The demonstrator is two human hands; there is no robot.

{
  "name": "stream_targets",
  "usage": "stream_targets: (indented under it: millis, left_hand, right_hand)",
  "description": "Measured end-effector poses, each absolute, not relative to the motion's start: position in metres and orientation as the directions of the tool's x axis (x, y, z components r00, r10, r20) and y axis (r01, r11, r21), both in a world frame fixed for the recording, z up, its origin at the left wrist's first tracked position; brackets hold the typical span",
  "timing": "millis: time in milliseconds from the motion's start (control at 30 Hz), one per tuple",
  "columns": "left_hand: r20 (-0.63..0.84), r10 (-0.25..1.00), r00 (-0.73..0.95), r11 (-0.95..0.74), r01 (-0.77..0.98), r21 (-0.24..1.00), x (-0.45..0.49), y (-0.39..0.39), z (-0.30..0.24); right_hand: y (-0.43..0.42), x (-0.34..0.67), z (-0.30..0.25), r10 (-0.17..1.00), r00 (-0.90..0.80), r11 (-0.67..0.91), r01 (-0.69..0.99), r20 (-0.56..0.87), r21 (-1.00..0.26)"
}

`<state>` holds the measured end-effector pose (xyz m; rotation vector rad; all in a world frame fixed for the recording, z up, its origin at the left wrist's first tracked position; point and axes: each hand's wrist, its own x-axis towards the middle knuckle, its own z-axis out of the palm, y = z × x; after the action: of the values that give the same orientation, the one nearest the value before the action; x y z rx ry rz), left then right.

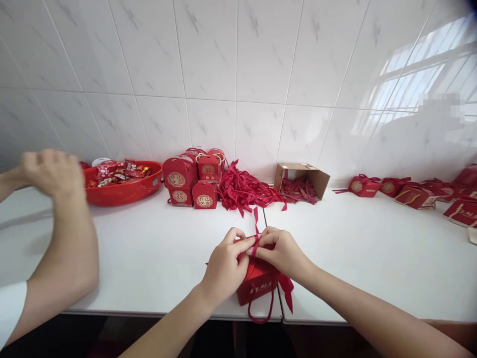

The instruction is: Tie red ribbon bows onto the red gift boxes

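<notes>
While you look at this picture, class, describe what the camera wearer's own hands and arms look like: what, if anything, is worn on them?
The left hand and right hand are ungloved, with no rings visible. The forearms are bare, showing no watch, bracelet or sleeve. The white sleeve belongs to another person.

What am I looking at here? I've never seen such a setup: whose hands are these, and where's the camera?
There is no machine, only a person wearing one camera on the head, looking forward and down. The right hand pinches a red ribbon on top of a red box; the left hand works there too. On the white tabletop, left to right, lie a red basin of wrapped sweets, stacked boxes, loose ribbons, a cardboard box with dark-red strips, and more red boxes. The blurred arm at left is another person's.
</notes>
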<state>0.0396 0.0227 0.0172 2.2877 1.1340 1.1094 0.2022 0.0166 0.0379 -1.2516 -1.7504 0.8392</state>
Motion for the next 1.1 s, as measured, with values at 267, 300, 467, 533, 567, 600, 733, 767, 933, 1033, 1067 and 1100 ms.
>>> stream_targets:
  millis: [267, 300, 467, 533, 567, 600, 733, 767, 933, 1033, 1067, 1100]
  left_hand:
    - [0.611, 0.604, 0.511, -0.794, 0.320, 0.517, 0.027, 0.031, 0.015]
    - [0.593, 0.588, 0.550, -0.801, 0.297, 0.519, 0.025, 0.034, 0.017]
    - [0.459, 0.614, 0.642, -0.749, 0.289, 0.596, 0.022, 0.041, 0.029]
    - [0.427, 0.639, 0.640, -0.729, 0.326, 0.602, 0.022, 0.040, 0.035]
    - [0.411, 0.650, 0.639, -0.723, 0.351, 0.596, 0.021, 0.039, 0.038]
    - [0.395, 0.663, 0.636, -0.716, 0.385, 0.582, 0.018, 0.038, 0.042]
    - [0.353, 0.735, 0.579, -0.675, 0.568, 0.472, 0.003, 0.039, 0.055]
    - [0.345, 0.744, 0.572, -0.666, 0.588, 0.460, -0.001, 0.041, 0.057]
    - [0.202, 0.740, 0.642, -0.558, 0.417, 0.718, 0.000, 0.049, 0.056]
    - [0.181, 0.735, 0.654, -0.529, 0.386, 0.756, 0.004, 0.052, 0.052]
    - [0.207, 0.739, 0.641, -0.566, 0.423, 0.707, 0.004, 0.053, 0.052]
    - [0.245, 0.740, 0.626, -0.612, 0.476, 0.631, 0.004, 0.053, 0.051]
  right_hand:
    - [0.025, 0.210, 0.045, 0.945, -0.327, 0.134, 0.348, 0.014, -0.928]
    - [0.027, 0.211, 0.046, 0.935, -0.354, 0.128, 0.355, -0.006, -0.926]
    - [0.028, 0.212, 0.050, 0.928, -0.371, 0.149, 0.403, -0.012, -0.903]
    - [0.028, 0.213, 0.049, 0.930, -0.369, 0.167, 0.415, 0.002, -0.894]
    - [0.027, 0.215, 0.049, 0.928, -0.373, 0.184, 0.428, 0.012, -0.885]
    - [0.027, 0.217, 0.048, 0.926, -0.377, 0.209, 0.448, 0.029, -0.869]
    - [0.023, 0.234, 0.047, 0.930, -0.331, 0.333, 0.572, 0.161, -0.749]
    - [0.022, 0.238, 0.047, 0.929, -0.319, 0.352, 0.598, 0.189, -0.720]
    - [0.018, 0.245, 0.044, 0.896, -0.319, 0.443, 0.662, 0.307, -0.604]
    - [0.017, 0.243, 0.043, 0.868, -0.311, 0.479, 0.727, 0.386, -0.492]
    - [0.016, 0.243, 0.042, 0.862, -0.313, 0.480, 0.755, 0.398, -0.447]
    - [0.015, 0.243, 0.041, 0.859, -0.317, 0.478, 0.779, 0.402, -0.407]
